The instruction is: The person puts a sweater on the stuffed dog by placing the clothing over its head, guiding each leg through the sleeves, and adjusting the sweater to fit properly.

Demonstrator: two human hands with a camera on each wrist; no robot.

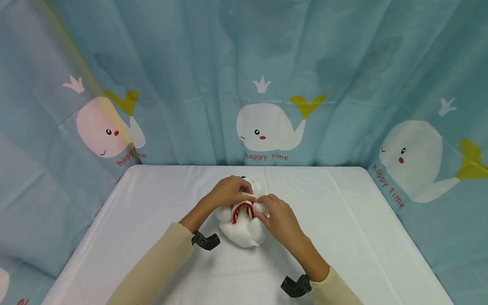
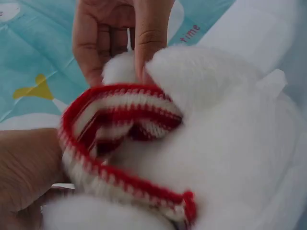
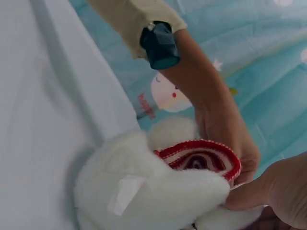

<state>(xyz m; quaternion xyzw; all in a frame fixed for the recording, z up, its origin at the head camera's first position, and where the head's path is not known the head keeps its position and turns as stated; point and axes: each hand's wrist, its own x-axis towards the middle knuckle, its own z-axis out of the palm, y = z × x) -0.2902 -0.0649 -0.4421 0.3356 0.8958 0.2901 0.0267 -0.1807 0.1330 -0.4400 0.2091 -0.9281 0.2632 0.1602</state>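
A white plush toy (image 1: 242,233) lies on the white-covered table, a pale tag (image 3: 125,194) on its fur. A red-and-white striped knitted garment (image 2: 120,103) sits round its upper part, its edge standing away from the fur in an open loop. My left hand (image 1: 230,191) pinches the garment's upper edge beside the toy's head (image 1: 257,186). On the opposite side, my right hand (image 1: 280,218) grips the toy's white limb, thumb in front and fingers behind, the thumb tip right at the knit's red rim. In the right wrist view, my left hand (image 3: 228,136) is partly hidden behind the loop.
Black wrist cameras (image 1: 206,240) are strapped at both sleeve ends. A light blue curtain (image 1: 183,84) printed with whales hangs behind and along both sides of the table (image 1: 335,203).
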